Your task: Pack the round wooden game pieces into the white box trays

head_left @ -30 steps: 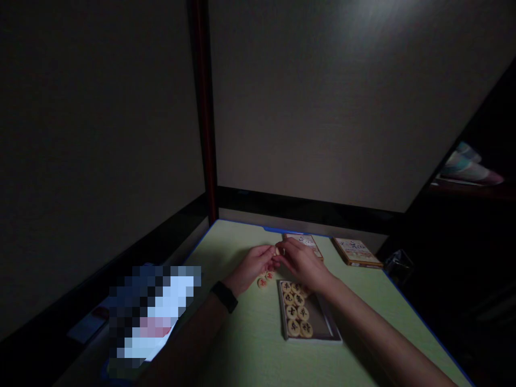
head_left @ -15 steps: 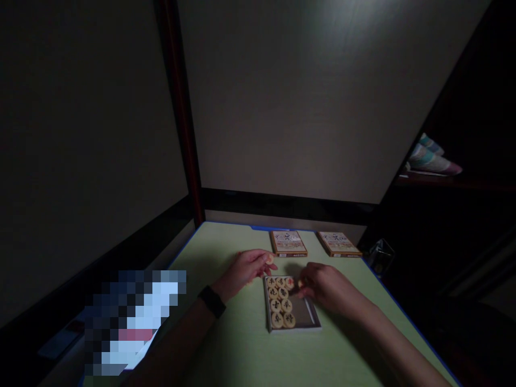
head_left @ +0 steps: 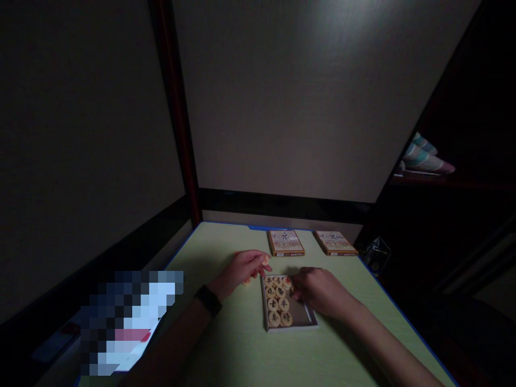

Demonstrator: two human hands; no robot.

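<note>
My left hand (head_left: 250,266) pinches a round wooden Chinese chess piece (head_left: 265,260) above the table, left of and beyond an open box (head_left: 300,314). More pieces with red marks, such as a chess piece (head_left: 246,280), lie partly hidden beneath that hand. Inside the box, chess pieces with black characters (head_left: 284,304) fill the left side in rows, and a red-marked piece (head_left: 286,281) sits at the top. My right hand (head_left: 318,287) is over the box's upper right, fingers closed by the red-marked piece. A piece between those fingers is mostly hidden.
Two flat printed boxes, a left one (head_left: 286,243) and a right one (head_left: 335,243), lie at the far edge of the green table (head_left: 226,344). A pixelated bright object (head_left: 137,322) is at the left. A wall (head_left: 282,118) rises behind.
My right hand has moved slightly left, bringing the piece in its fingers up to the red-marked piece. My left hand keeps its piece. The whole view has shifted a little.
</note>
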